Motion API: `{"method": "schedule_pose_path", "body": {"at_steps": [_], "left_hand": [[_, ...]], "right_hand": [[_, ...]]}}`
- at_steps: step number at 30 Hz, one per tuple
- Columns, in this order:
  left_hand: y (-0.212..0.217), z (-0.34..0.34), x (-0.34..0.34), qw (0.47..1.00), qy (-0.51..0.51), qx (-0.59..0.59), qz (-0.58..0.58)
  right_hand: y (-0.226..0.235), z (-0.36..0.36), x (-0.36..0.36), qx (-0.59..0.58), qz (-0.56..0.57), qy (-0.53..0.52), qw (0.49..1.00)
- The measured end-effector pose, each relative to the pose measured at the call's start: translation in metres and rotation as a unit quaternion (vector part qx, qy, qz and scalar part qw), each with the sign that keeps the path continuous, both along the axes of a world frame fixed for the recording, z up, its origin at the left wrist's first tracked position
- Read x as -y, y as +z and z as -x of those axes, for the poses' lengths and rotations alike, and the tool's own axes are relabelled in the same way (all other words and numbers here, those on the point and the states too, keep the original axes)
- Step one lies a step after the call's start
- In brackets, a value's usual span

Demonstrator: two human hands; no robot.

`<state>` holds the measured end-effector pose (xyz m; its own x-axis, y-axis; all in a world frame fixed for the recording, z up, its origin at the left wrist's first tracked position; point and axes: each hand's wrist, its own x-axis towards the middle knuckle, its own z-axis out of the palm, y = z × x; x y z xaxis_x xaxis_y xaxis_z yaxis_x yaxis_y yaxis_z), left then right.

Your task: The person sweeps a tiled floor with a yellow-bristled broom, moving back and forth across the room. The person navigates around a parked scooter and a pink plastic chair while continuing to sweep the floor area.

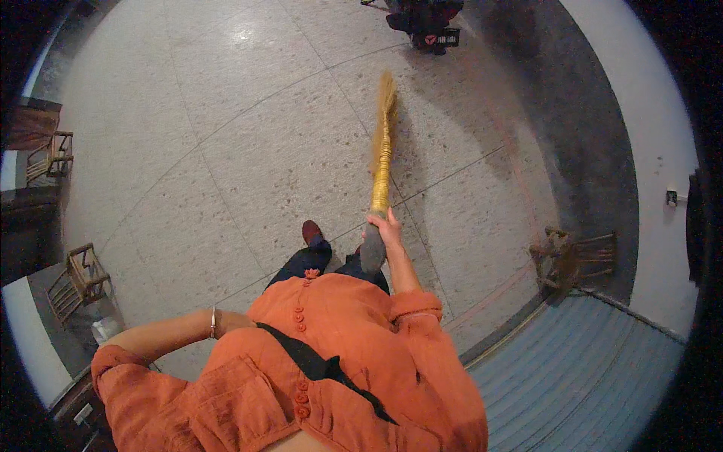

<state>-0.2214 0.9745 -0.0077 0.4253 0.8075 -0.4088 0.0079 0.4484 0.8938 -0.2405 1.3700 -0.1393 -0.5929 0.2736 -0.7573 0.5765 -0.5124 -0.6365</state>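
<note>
A straw broom (382, 177) with a yellow-wrapped neck and a grey handle end stretches away from me over the floor. My right hand (388, 228) is closed around its grey grip, in front of my legs. The pale bristles point to the far side and look a little blurred. Bent back at the elbow, my left arm wears a bracelet (213, 322) at the wrist. My left hand (241, 319) is at my waist beside the orange shirt (331, 301), and its fingers are hidden.
The speckled floor (248, 166) has thin joint lines. A dark vehicle (428, 26), seen in part, stands at the far end. Small wooden chairs (89, 275) line the left side, and another chair (576, 256) is at the right wall. A blue ribbed panel (580, 369) lies at the near right.
</note>
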Motion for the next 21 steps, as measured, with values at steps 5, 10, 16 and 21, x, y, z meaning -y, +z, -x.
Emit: {"method": "schedule_pose_path", "body": {"at_steps": [5, 10, 16, 21], "left_hand": [[0.018, 0.024, -0.041, 1.0, 0.006, 0.023, 0.0], [-0.017, 0.002, -0.065, 0.994, 0.095, 0.025, -0.056], [-0.028, -0.017, -0.124, 0.981, 0.189, 0.009, -0.031], [-0.015, -0.044, -0.16, 0.97, 0.242, 0.021, -0.005]], "right_hand": [[0.01, -0.013, -0.058, 0.026, -0.068, -0.008, 0.997], [-0.085, -0.015, -0.187, 0.066, -0.244, -0.028, 0.967], [-0.103, 0.06, -0.33, 0.161, -0.186, -0.118, 0.962], [-0.12, 0.123, -0.378, 0.172, -0.073, -0.061, 0.981]]}}
